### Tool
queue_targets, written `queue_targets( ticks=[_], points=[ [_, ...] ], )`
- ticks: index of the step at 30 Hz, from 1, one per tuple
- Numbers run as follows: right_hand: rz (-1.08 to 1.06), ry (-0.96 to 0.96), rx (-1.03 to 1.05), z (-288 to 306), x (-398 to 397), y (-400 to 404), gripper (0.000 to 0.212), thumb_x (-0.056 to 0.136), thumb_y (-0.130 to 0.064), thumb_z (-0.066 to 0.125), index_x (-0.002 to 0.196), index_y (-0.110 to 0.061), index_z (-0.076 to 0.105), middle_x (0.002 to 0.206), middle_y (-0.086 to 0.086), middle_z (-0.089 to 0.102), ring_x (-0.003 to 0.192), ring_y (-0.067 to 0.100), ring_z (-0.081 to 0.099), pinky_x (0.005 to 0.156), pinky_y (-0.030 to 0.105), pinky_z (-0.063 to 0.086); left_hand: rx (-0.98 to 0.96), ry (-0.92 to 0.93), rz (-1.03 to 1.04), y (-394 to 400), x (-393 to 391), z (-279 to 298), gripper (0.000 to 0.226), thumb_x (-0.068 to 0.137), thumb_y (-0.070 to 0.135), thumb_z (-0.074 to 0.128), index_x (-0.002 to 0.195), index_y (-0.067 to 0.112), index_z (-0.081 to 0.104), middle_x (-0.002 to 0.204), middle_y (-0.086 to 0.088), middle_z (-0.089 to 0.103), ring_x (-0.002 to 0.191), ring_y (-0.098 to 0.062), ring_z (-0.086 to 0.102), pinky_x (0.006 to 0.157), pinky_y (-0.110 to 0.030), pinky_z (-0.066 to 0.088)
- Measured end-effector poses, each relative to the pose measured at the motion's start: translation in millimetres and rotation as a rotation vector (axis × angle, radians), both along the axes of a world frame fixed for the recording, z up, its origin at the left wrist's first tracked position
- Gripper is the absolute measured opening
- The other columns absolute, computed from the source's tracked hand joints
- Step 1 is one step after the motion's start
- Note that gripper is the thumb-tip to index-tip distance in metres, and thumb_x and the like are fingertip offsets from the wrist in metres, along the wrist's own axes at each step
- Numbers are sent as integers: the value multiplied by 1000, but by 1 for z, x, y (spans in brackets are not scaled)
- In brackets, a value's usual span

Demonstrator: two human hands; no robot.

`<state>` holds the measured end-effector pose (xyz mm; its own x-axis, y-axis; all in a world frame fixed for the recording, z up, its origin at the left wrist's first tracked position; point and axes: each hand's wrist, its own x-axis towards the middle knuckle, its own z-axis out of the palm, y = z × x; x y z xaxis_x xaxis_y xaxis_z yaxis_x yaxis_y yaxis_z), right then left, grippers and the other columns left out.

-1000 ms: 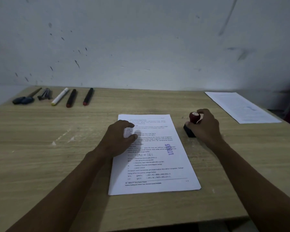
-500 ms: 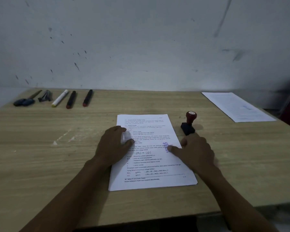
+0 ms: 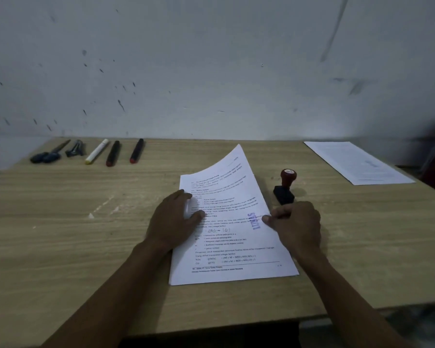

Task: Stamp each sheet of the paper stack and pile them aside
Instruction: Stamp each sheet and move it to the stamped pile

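The top sheet (image 3: pixel 226 197) of the paper stack (image 3: pixel 234 270) already carries a blue stamp mark (image 3: pixel 254 221) near its right edge, so I judge the step in hand is to lift this sheet away. The right hand (image 3: pixel 296 224) pinches the sheet's right edge between thumb and curled fingers, just beside the mark, and the far right corner rises off the stack and curls up toward the wall. The left hand (image 3: pixel 175 219) lies on the left half of the page with its fingers relaxed and pressing down. It seems to hold the sheets below in place so that only 1 sheet comes up.

The stack lies in the middle of the bench (image 3: pixel 86 247), directly in front of the person. Its long axis runs from the near edge of the bench toward the wall, slightly tilted to the right at the far end, and the text reads upright for the person.

The stamp (image 3: pixel 285 187) stands upright on its black base just beside the stack on the right, close to the right hand, probably to be reached quickly again. The pile of stamped sheets (image 3: pixel 357 162) lies flat at the far right of the bench, well apart from the stack, so the lifted sheet probably goes there.
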<state>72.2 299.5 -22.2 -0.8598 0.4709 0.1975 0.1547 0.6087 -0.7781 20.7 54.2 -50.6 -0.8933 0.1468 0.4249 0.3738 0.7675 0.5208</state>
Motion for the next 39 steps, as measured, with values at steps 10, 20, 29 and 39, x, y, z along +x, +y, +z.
queue_targets(
  ticks=[10, 20, 29, 39],
  points=[
    [97, 193, -216, 10, 0, 2, 6, 84, -11, 74, 84, -15, 79, 77, -5, 73, 71, 8, 68, 67, 26, 52, 498, -181, 97, -3, -2, 7, 65, 86, 29, 69, 140, 11, 38, 138, -5, 52, 125, -23, 51, 96, -32, 41],
    [64, 333, -391, 52, 1, 16, 8, 90, -13, 68, 87, -12, 75, 87, -2, 73, 83, 11, 69, 80, 32, 56, 1008, -254, 54, 7, -6, 73, 9, 82, 9, 73, 74, 8, 72, 82, -11, 74, 78, -30, 69, 73, -42, 56],
    [-168, 294, 7, 88, -12, 86, 18, 92, -28, 65, 78, -17, 65, 74, -3, 61, 76, 19, 58, 70, 30, 43, 879, -167, -63, 90, -33, 141, 27, 75, 16, 81, 56, 11, 62, 73, -10, 72, 64, -22, 69, 59, -33, 56],
    [-444, 76, 226, 85, -43, 203, 26, 97, -38, 53, 90, -16, 63, 82, 4, 55, 82, 31, 57, 70, 35, 40, 644, -180, -111, 233, -79, 158, 43, 72, 19, 83, 50, 13, 46, 62, -11, 60, 49, -19, 54, 50, -29, 43]
  ],
)
